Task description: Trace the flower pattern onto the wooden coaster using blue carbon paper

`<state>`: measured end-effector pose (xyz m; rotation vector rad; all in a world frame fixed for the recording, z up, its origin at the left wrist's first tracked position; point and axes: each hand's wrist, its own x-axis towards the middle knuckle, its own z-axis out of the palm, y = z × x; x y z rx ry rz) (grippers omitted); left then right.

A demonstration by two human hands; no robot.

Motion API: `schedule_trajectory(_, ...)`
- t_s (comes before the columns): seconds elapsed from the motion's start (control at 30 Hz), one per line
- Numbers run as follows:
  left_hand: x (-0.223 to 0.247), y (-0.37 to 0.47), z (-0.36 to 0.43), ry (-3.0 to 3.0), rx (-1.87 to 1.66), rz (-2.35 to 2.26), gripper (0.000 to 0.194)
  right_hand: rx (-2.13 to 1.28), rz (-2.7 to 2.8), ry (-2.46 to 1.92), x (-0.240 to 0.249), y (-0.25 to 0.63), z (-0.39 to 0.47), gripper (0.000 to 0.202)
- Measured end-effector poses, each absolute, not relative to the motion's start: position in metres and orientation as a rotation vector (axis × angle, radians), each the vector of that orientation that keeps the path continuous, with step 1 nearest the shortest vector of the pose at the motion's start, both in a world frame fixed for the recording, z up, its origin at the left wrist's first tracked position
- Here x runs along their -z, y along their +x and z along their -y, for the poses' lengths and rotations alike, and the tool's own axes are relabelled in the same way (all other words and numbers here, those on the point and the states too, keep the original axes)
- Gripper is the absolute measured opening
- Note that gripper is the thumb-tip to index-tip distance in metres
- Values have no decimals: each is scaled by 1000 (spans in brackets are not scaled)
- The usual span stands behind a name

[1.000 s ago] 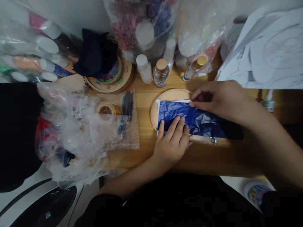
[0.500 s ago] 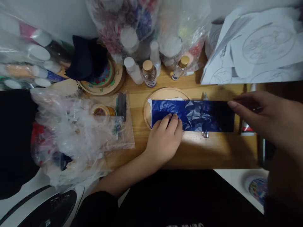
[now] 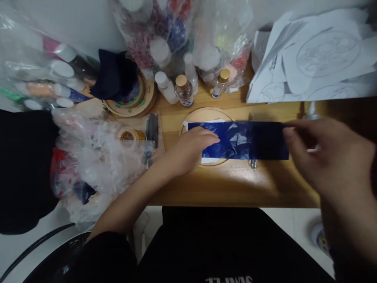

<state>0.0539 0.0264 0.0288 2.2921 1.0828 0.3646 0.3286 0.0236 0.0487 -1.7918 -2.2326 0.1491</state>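
A strip of glossy dark blue carbon paper [image 3: 238,137] stretches crosswise in front of me, wrinkled near its middle. My right hand [image 3: 326,153] pinches its right end between thumb and fingers. Over the left end lies my left hand [image 3: 194,147], its visible fingers stretched out on the strip and the others hidden. White paper [image 3: 212,160] peeks out beneath the blue strip. Both lie across a round, pale wooden disc [image 3: 203,113] with a rim. A metallic, pen-like thing [image 3: 253,164] sticks out from under the strip.
Small bottles, including a cork-topped jar [image 3: 184,92] and a gold-capped vial [image 3: 220,83], stand behind. Crumpled plastic bags [image 3: 100,169] lie left. Sheets with line drawings [image 3: 326,59] lean at back right. The wooden table [image 3: 229,192] ends just before my lap.
My left hand has shifted left and turned, so its fingers now point right. The right hand keeps its pinch on the carbon paper. The whole view has shifted slightly.
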Motion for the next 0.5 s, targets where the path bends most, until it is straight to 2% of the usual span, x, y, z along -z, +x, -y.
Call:
schedule_trajectory(0.1,-39,62,-17,2387,-183,-1144,41,-191,2553,-1263,-48,294,-4,31)
schedule_trajectory(0.23,-42,79,1,2527,-20,-1265,29,104,2764,-1390,-35,263,7,38)
schedule_trajectory(0.33,-36,82,9,2586,-98,-1326,30,221,2864,-1475,-29,258,5,39)
schedule_trajectory(0.5,-27,53,4,2552,-506,-1373,23,288,2924,-1423,-34,258,2,41)
